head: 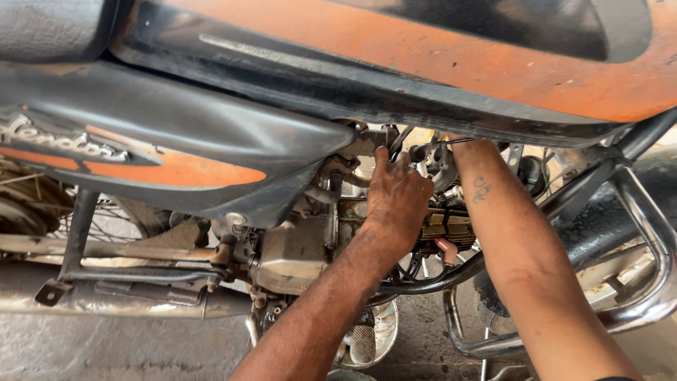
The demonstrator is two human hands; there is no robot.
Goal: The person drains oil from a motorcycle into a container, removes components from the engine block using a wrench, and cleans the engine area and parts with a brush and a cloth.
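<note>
Chrome crash guard (645,233), exhaust pipe (127,300)

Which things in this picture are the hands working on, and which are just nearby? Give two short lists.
In hand:
left hand, fingers up under the fuel tank
right forearm, hand hidden behind the frame
engine
thin cable

Just nearby:
side panel
exhaust pipe
crash guard
footrest
</note>
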